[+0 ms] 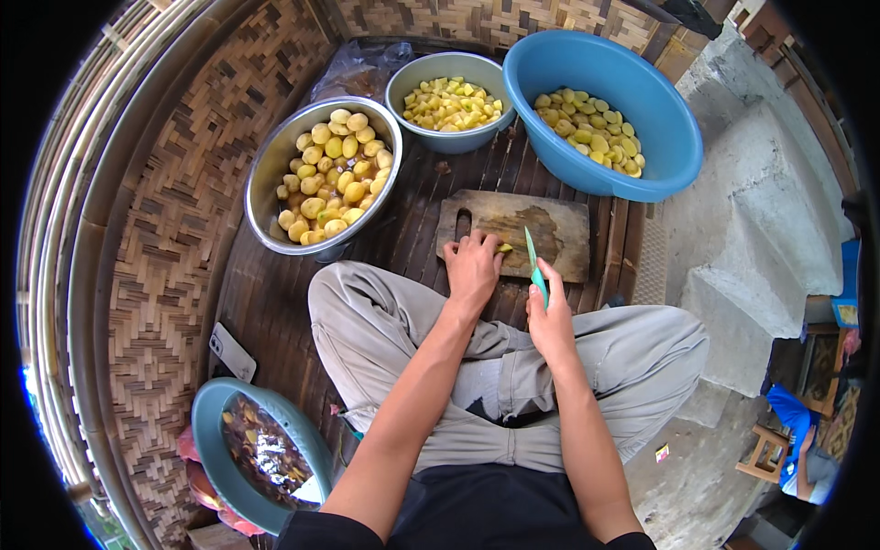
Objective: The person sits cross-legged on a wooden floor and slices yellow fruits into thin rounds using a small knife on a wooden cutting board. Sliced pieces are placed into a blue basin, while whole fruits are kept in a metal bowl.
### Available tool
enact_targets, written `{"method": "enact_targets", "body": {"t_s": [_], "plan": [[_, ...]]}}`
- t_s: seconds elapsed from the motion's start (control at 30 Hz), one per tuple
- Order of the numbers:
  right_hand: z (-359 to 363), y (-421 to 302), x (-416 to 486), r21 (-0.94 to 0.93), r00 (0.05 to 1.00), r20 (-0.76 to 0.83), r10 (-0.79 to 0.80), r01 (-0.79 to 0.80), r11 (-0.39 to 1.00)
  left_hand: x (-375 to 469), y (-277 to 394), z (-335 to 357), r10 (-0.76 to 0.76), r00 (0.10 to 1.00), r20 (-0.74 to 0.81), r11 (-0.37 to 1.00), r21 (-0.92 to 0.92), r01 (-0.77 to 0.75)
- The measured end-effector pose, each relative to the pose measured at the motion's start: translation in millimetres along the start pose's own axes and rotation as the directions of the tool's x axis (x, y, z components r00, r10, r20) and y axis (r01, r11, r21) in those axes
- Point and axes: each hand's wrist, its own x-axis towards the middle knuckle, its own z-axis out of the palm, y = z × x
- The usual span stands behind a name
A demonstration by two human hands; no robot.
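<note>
My left hand (pixel 476 267) rests on the left part of a wooden cutting board (pixel 512 213), its fingers curled around a small yellow potato piece (pixel 505 247) that is mostly hidden. In my right hand (pixel 551 313) is a knife (pixel 533 265) with a turquoise handle and a green-tinted blade. The blade points away from me over the board, a little right of the potato piece and apart from it. A dark wet stain marks the board's middle. Beyond the board stands a grey basin (pixel 447 141) of diced potatoes (pixel 450 103).
A metal basin (pixel 392 185) of whole peeled potatoes (pixel 333 182) stands left; a large blue tub (pixel 660 158) of sliced potatoes (pixel 598 134), right. Behind me left are a teal basin (pixel 206 419) of peelings and a phone (pixel 232 352). Concrete steps (pixel 749 275) drop right; a person (pixel 801 447) sits beyond.
</note>
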Motion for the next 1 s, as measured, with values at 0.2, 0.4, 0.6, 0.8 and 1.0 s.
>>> {"method": "enact_targets", "body": {"t_s": [0.2,0.4,0.6,0.8,1.0], "plan": [[-1,6,2,0.159,0.997,0.004,0.082,-0.082,0.984,2,5,-8,-0.167,0.986,0.018,0.967,-0.191,0.167],[5,19,7,0.138,1.0,-0.028,-0.01,0.014,0.99,81,15,-49,-0.244,0.956,-0.162,0.843,-0.523,0.126],[5,15,4,0.259,0.999,0.003,0.043,-0.043,0.965,205,-2,-115,-0.301,0.93,-0.211,0.836,-0.528,0.15],[-2,6,0,0.202,0.992,0.053,0.111,-0.119,0.972,150,-20,-115,0.116,0.908,0.402,0.989,-0.131,-0.068],[1,5,3,0.198,0.995,0.045,0.086,-0.093,0.976,182,-21,-137,0.279,0.876,0.394,0.959,-0.061,-0.278]]}}
